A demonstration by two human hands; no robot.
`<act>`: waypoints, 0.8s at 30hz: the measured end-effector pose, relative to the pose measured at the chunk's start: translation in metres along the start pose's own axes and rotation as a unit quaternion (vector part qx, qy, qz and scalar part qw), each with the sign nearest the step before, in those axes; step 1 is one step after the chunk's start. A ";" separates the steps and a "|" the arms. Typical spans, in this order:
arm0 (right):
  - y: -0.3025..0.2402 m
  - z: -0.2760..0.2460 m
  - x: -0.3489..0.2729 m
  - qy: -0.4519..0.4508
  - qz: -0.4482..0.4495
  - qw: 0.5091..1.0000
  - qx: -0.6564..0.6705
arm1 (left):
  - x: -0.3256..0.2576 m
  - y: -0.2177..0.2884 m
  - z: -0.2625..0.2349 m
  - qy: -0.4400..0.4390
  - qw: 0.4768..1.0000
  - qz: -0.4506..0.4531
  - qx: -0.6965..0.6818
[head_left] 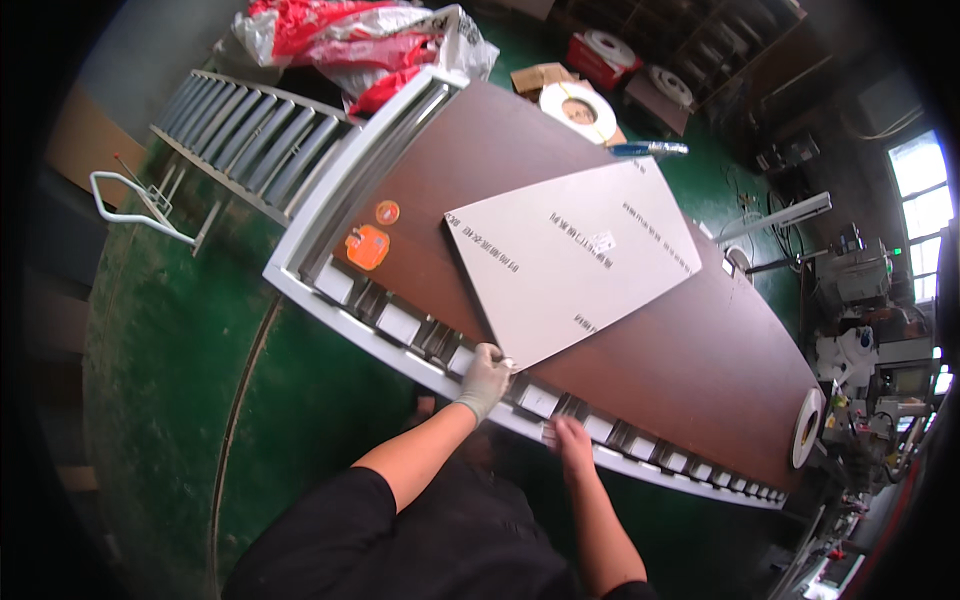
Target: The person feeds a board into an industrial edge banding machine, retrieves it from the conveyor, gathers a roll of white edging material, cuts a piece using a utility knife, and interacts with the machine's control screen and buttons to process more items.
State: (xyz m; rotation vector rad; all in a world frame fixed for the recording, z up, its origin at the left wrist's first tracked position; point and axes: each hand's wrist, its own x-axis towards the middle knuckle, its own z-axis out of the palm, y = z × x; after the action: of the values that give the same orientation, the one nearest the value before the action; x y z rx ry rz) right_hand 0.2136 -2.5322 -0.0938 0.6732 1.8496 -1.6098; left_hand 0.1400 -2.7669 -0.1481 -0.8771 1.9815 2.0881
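A pale grey flat panel (575, 275) with dark printing and a small white label lies askew on the brown top (650, 370) of a long machine. My left hand (484, 383), in a light work glove, is closed at the panel's near corner, where its fingers pinch the edge. To its right, my bare right hand (571, 444) is by the machine's front rail, apart from the panel. It is blurred, and I cannot make out how its fingers lie or whether they hold anything.
White pads (540, 401) line the machine's front edge. A roller conveyor (255, 140) joins at the far left. Behind are red and white plastic sheeting (340, 45) and a white banding roll (602, 122). A blue tool (648, 149) lies at the panel's far edge. Another roll (799, 448) stands at right.
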 end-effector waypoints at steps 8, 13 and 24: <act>-0.007 0.076 0.087 0.086 0.051 0.955 0.280 | -0.061 0.023 -0.014 -0.290 0.952 0.076 0.065; -0.050 0.109 0.051 0.100 0.105 0.966 0.216 | 0.020 0.041 -0.126 -0.196 0.972 0.071 0.110; 0.062 0.155 -0.034 -0.155 0.186 0.968 0.059 | -0.032 0.031 -0.190 -0.067 0.966 -0.144 -0.202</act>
State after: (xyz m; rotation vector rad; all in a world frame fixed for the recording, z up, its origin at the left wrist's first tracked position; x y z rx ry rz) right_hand 0.2971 -2.6767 -0.1269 0.7223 1.3221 -1.4851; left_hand 0.2116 -2.9415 -0.0991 -0.9847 1.2904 2.3339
